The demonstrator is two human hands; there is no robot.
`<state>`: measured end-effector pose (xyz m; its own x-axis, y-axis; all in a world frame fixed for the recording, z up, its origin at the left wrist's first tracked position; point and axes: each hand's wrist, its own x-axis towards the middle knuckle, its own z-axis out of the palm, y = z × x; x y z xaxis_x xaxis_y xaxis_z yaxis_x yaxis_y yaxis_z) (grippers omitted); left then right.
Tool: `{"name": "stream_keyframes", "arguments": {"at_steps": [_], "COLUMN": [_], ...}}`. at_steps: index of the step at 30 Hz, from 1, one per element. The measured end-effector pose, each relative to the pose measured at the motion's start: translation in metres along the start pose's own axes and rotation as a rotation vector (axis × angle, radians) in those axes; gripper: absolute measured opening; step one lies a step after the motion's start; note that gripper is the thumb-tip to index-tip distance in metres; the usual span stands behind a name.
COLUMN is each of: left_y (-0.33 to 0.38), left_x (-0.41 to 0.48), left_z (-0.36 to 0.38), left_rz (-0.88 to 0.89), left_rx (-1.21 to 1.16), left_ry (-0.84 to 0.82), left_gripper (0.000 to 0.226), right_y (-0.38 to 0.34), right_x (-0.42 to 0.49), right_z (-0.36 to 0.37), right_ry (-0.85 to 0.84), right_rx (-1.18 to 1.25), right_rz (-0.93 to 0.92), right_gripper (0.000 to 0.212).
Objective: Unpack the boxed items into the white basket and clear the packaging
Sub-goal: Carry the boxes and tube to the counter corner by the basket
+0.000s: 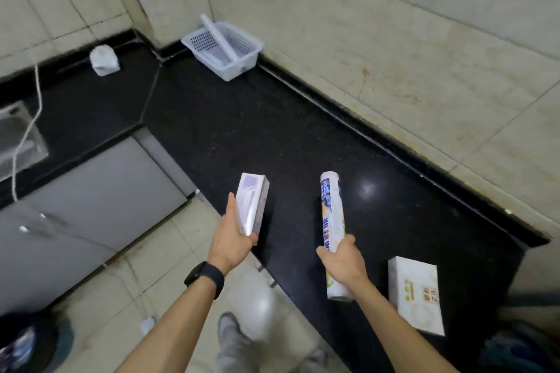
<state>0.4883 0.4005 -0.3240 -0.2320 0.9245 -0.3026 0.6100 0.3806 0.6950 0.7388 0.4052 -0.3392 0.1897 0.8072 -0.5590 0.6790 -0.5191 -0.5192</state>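
Note:
My left hand grips the near end of a long white and purple carton, held over the counter's front edge. My right hand is wrapped around the middle of a printed white roll, which points away from me above the black counter. The white perforated basket stands far off in the corner against the tiled wall, with a white roll leaning in it. A flat white box with green print lies on the counter to the right of my right arm.
A crumpled white bag sits at the back left of the counter. A metal sink with a white cord across it is at the far left. Grey cabinet doors and tiled floor lie below. A dark bin is at bottom left.

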Motion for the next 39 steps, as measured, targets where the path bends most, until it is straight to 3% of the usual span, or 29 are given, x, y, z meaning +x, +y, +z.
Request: {"name": "stream_keyframes", "arguments": {"at_steps": [5,10,16,27,33,37,39], "left_y": [-0.014,-0.032,-0.069,-0.106,-0.117,-0.117,-0.117], "left_x": [0.028,0.056,0.105,0.188,0.262,0.316,0.339], "left_z": [-0.105,-0.192,-0.303,-0.414,-0.428,-0.432,-0.433], "left_rz": [0.157,0.257,0.34,0.331,0.267,0.251,0.192], "left_rx": [-0.101,-0.148,-0.149,-0.145,-0.184,-0.173,-0.174], "left_ry": [0.205,0.268,0.31,0.427,0.413,0.425,0.43], "left_gripper": [0.097,0.083,0.082,0.09,0.083,0.063,0.073], "right_y": [-0.125,-0.217,-0.324,-0.435,-0.493,-0.529,-0.543], "right_x": [-0.017,-0.033,-0.041,-0.014,0.048,0.095,0.116], "right_z": [0.023,0.049,0.102,0.148,0.173,0.188,0.197], "right_ry": [0.04,0.058,0.17,0.202,0.201,0.151,0.115], "right_rx": [0.018,0.06,0.096,0.018,-0.037,-0.029,-0.046], "right_rz": [-0.292,-0.45,-0.628,-0.71,-0.684,-0.649,-0.637], "right_gripper": [0.06,0.072,0.065,0.066,0.068,0.067,0.069]}}
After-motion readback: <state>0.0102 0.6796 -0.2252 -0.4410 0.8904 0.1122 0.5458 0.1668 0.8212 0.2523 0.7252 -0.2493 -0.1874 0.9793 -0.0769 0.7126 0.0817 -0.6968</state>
